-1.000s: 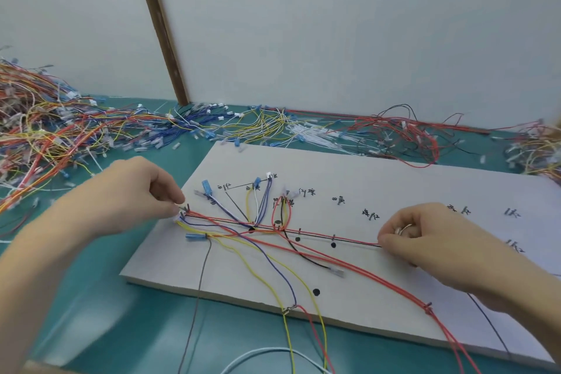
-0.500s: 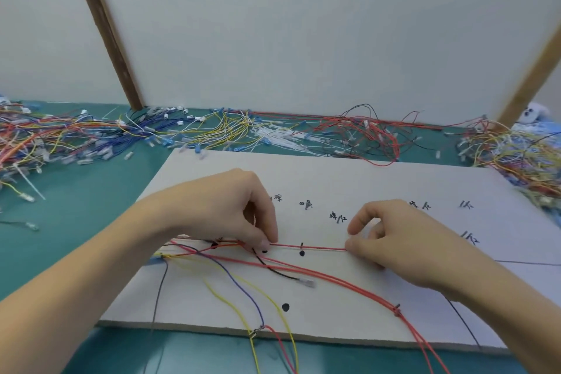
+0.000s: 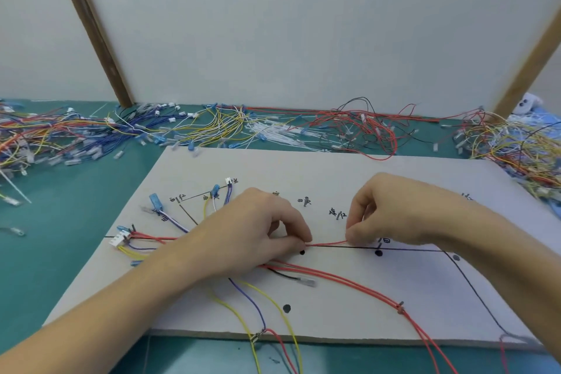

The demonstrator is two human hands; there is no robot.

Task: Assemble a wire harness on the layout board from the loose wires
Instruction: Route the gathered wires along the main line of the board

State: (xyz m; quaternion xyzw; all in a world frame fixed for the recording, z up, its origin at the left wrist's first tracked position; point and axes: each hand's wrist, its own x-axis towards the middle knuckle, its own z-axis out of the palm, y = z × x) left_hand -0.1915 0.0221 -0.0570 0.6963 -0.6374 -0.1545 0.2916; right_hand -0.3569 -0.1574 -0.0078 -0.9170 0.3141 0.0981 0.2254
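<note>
The white layout board (image 3: 364,179) lies on the green table, with black route lines, dots and labels drawn on it. A short stretch of red wire (image 3: 328,242) runs taut along the black trunk line. My left hand (image 3: 258,234) pinches it at its left end and my right hand (image 3: 391,212) pinches it at its right end. Left of my hands, red, yellow and purple wires fan out from a white connector (image 3: 120,238) and a blue terminal (image 3: 156,202). Two red wires (image 3: 358,284) trail toward the board's front right edge.
Heaps of loose coloured wires lie along the back of the table: mixed ones at the far left (image 3: 39,136), yellow and white (image 3: 230,127), red and black (image 3: 364,130), mixed at the right (image 3: 516,149). Two wooden posts (image 3: 91,27) lean against the wall.
My left hand slid right along the red wire from the board's left end toward my right hand. The view shifted, so the left connectors show again.
</note>
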